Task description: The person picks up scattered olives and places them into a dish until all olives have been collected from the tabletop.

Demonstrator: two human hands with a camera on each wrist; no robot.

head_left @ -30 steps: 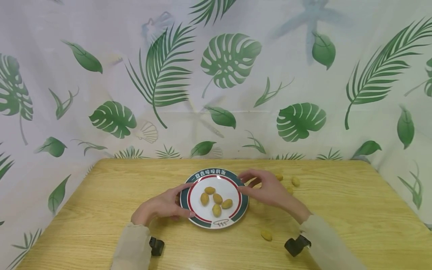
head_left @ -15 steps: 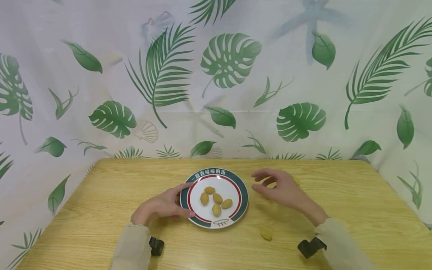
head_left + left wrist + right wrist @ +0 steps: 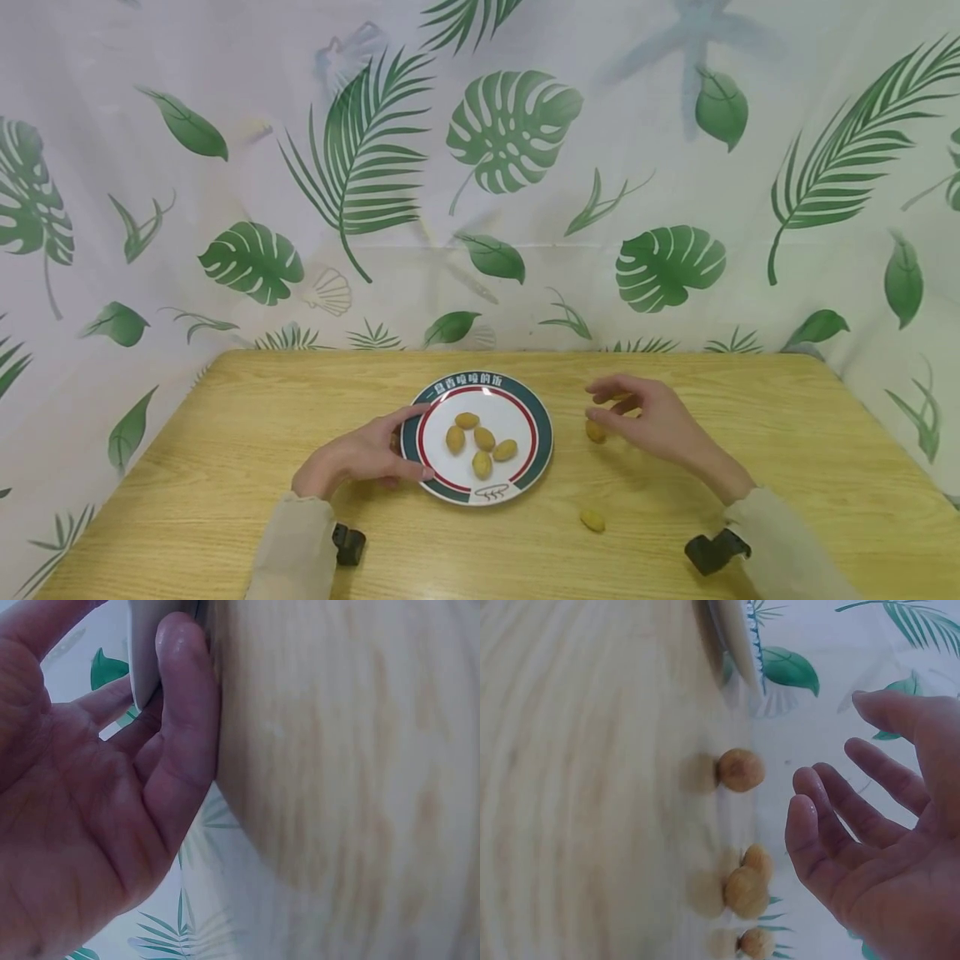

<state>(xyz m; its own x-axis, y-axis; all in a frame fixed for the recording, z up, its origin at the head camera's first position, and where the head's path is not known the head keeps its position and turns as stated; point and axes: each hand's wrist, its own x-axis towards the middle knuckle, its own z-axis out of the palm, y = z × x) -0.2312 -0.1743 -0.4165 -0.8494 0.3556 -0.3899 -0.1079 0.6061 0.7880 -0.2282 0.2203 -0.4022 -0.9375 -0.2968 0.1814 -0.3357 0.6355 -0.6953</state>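
Presently the plate holds 5 yellow fruits, the left hand gripping it, the right hand relaxed and empty.

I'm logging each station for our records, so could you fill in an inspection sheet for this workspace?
Surface: light wood-grain table.
Job's things: plate bearing five yellow-brown oval pieces; loose pieces on the table to its right.
Clutter: nothing seen.
Hands: left hand grips the plate's left rim; right hand is raised off the table near loose pieces, nothing visibly held.
Cables: nothing seen.
Surroundings: leaf-print sheet behind the table.
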